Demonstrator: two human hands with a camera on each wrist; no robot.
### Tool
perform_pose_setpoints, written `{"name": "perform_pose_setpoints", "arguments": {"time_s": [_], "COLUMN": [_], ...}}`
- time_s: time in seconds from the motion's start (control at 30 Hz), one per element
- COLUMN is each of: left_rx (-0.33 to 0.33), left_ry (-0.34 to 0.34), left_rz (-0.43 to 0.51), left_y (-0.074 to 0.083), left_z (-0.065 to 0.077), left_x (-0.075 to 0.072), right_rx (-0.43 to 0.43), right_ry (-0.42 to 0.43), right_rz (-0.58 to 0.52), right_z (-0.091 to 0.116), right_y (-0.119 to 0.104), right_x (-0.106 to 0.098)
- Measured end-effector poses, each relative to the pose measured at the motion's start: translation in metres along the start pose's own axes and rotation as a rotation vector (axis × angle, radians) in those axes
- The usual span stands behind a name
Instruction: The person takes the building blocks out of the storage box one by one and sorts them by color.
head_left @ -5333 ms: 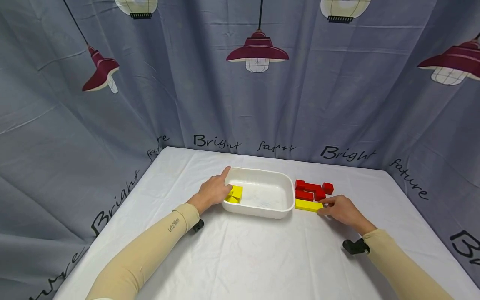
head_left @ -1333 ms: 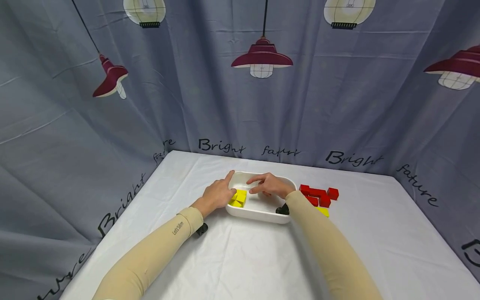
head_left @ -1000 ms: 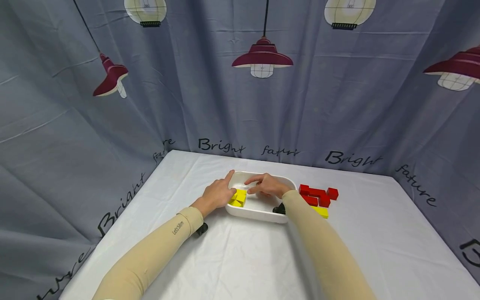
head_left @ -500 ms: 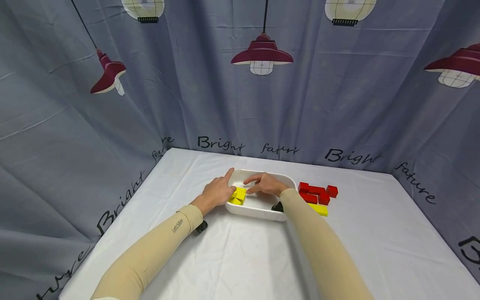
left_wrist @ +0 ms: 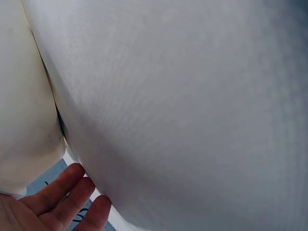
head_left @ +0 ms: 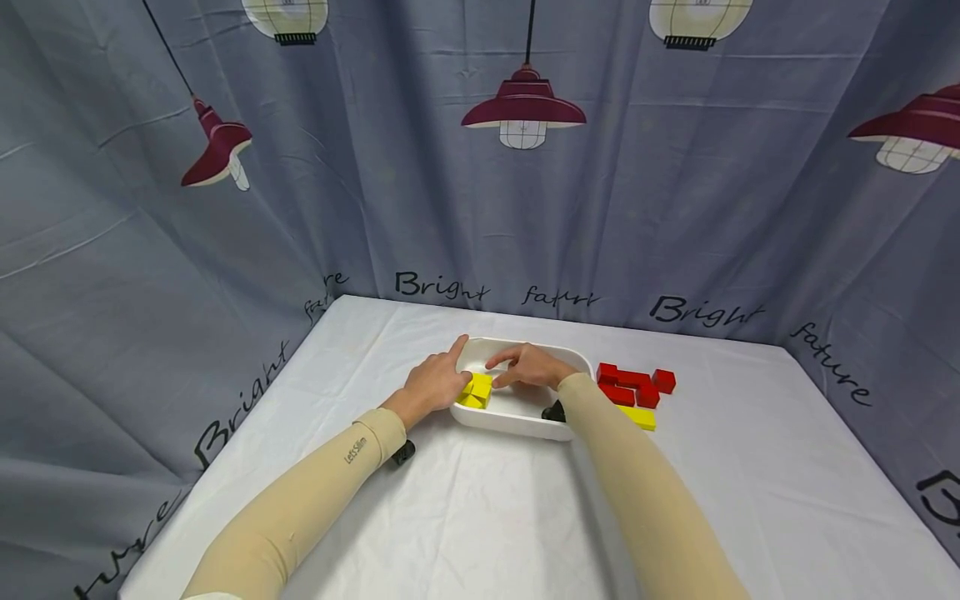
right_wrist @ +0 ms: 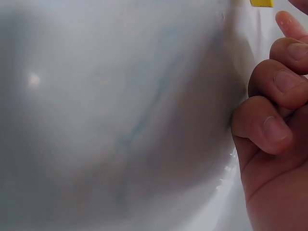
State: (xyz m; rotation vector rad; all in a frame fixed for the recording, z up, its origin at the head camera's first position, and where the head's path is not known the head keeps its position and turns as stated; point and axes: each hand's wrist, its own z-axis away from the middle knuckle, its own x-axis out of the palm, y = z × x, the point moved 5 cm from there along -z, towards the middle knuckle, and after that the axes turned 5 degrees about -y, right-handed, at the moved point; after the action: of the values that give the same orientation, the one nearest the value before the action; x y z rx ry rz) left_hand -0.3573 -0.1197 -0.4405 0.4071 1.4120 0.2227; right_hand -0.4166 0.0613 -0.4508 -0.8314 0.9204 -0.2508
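My left hand [head_left: 435, 383] grips the left end of a white plastic tray [head_left: 517, 427], with its thumb over the rim beside the yellow blocks and its index finger pointing along the edge. Several curled fingers [left_wrist: 67, 199] of that hand show in the left wrist view. Inside the tray, at its left end, yellow blocks [head_left: 477, 390] sit close together. My right hand [head_left: 531, 367] is over the tray's middle, thumb and index finger spread apart just right of these blocks. Its other fingers [right_wrist: 284, 82] are curled loosely and nothing is between them.
To the right of the tray, several red blocks [head_left: 633, 382] lie in a cluster. A long yellow block [head_left: 641, 418] lies in front of them, partly hidden by the right sleeve. The table has a white cloth [head_left: 480, 517], and a grey curtain [head_left: 405, 183] hangs behind.
My right hand has left the long yellow block and moved left into the tray. Over the last second it has drifted only slightly left; the left hand keeps its place at the tray.
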Motion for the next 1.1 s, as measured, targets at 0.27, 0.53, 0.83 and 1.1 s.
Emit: {"name": "perform_pose_setpoints", "arguments": {"time_s": [0.27, 0.53, 0.83, 1.1], "left_rx": [0.004, -0.001, -0.001, 0.002], "left_ry": [0.004, -0.002, -0.013, -0.003], "left_rz": [-0.002, 0.000, 0.009, 0.003], "left_y": [0.0003, -0.0014, -0.0001, 0.0004], "left_z": [-0.0006, -0.0007, 0.0006, 0.0000], "left_x": [-0.0002, -0.0002, 0.0006, 0.0001], "right_rx": [0.001, -0.044, -0.067, -0.073], "right_ry": [0.010, 0.008, 0.004, 0.003], "right_rz": [-0.003, 0.067, 0.127, 0.122], "right_z": [-0.0013, -0.0016, -0.0017, -0.0040], "right_y": [0.0016, -0.0036, -0.0053, -0.0039], "right_x": [0.0010, 0.0034, 0.0045, 0.0041]}}
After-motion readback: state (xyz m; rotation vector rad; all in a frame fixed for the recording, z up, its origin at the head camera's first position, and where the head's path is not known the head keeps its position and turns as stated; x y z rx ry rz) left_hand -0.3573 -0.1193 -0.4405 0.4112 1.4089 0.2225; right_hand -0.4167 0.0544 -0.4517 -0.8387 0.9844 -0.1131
